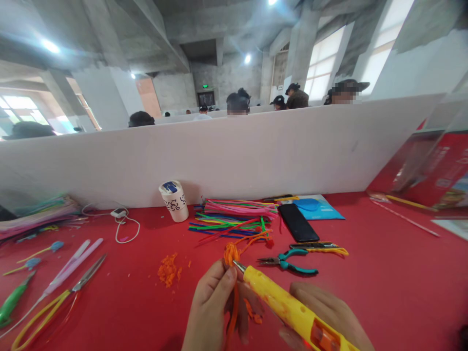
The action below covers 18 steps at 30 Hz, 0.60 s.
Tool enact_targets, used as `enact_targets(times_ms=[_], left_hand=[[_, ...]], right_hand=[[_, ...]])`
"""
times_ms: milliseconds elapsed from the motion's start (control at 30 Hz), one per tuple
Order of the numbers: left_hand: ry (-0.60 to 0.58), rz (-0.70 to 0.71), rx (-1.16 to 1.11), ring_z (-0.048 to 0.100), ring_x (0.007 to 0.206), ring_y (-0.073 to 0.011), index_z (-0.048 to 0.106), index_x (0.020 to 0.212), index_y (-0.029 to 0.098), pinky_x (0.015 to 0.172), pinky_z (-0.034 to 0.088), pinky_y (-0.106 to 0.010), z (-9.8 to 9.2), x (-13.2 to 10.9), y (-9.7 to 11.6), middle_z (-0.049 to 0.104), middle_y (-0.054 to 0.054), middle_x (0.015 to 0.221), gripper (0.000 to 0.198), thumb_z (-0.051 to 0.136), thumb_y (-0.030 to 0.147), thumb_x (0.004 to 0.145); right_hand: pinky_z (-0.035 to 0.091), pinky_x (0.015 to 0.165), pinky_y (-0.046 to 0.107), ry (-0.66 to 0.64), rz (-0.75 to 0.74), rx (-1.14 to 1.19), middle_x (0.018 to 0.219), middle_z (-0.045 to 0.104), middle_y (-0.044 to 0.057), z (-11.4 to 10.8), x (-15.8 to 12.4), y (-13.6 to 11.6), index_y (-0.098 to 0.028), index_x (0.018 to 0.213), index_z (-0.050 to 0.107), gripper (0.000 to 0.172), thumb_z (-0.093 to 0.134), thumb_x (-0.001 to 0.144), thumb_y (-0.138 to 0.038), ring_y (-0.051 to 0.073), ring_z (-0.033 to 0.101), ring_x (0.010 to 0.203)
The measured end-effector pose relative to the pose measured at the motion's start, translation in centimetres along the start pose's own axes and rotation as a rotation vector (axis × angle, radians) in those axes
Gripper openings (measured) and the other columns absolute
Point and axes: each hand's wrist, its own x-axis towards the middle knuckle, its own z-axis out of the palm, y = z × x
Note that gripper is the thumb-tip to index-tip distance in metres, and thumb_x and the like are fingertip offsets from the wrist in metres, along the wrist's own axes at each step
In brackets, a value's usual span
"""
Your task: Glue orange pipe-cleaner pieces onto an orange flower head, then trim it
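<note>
Near the centre of the frame, we pinch a looped orange bundle between the thumb and forefinger of our left hand, and an orange strand trails down past the fingers. From the lower right, our right hand curls around the body of a yellow glue gun, its fingers partly hidden behind it. We have the metal nozzle right up against the lower edge of the bundle, though we cannot tell whether the two touch.

On the red table, we see orange scraps left of the bundle and pliers with teal handles to its right. Just above the bundle lies a heap of coloured fuzzy stems, with a black phone and a blue packet farther right. A white cup stands left of the stems. At the lower left of the frame we find scissors, a pink two-armed tool and a green-handled tool. A white partition crosses the middle of the frame, and above it we see several people's heads.
</note>
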Motion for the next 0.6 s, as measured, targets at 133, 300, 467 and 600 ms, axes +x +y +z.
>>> enact_targets(times_ms=[133,300,467,600], left_hand=[[0.008,0.001,0.0,0.038,0.022,-0.005,0.055,0.069,0.016,0.027,0.027,-0.012,-0.03,-0.02,0.0,0.052,0.006,0.036,0.02,0.056,0.031,0.081],[0.028,0.0,0.009,0.039,0.022,-0.0047,0.054,0.068,0.016,0.026,0.027,-0.011,-0.05,-0.02,-0.04,0.053,0.005,0.037,0.019,0.055,0.029,0.082],[0.039,0.021,0.029,0.037,0.023,-0.0043,0.054,0.068,0.017,0.027,0.027,-0.011,0.18,-0.06,0.01,0.052,0.006,0.035,0.019,0.051,0.027,0.084],[0.091,0.036,0.081,0.037,0.024,-0.0044,0.055,0.069,0.017,0.028,0.028,-0.011,0.22,0.0,0.22,0.049,0.007,0.034,0.016,0.056,0.028,0.081]], right_hand=[[0.039,0.039,0.024,-0.043,-0.019,-0.038,0.048,0.051,0.0,-0.03,0.03,-0.03,-0.021,0.055,0.05,0.046,0.037,0.09,-0.047,0.012,0.049,0.04],[0.039,0.038,0.026,0.0,-0.018,-0.03,0.048,0.05,0.001,-0.12,0.09,-0.14,-0.022,0.055,0.051,0.044,0.04,0.089,-0.048,0.014,0.049,0.039],[0.039,0.039,0.026,0.008,-0.001,-0.003,0.049,0.051,0.001,0.05,-0.12,-0.04,-0.022,0.056,0.052,0.043,0.04,0.088,-0.048,0.014,0.05,0.04],[0.038,0.039,0.025,-0.005,0.054,0.007,0.05,0.053,0.001,0.38,-0.36,-0.09,-0.021,0.058,0.053,0.04,0.041,0.088,-0.046,0.013,0.051,0.04]])
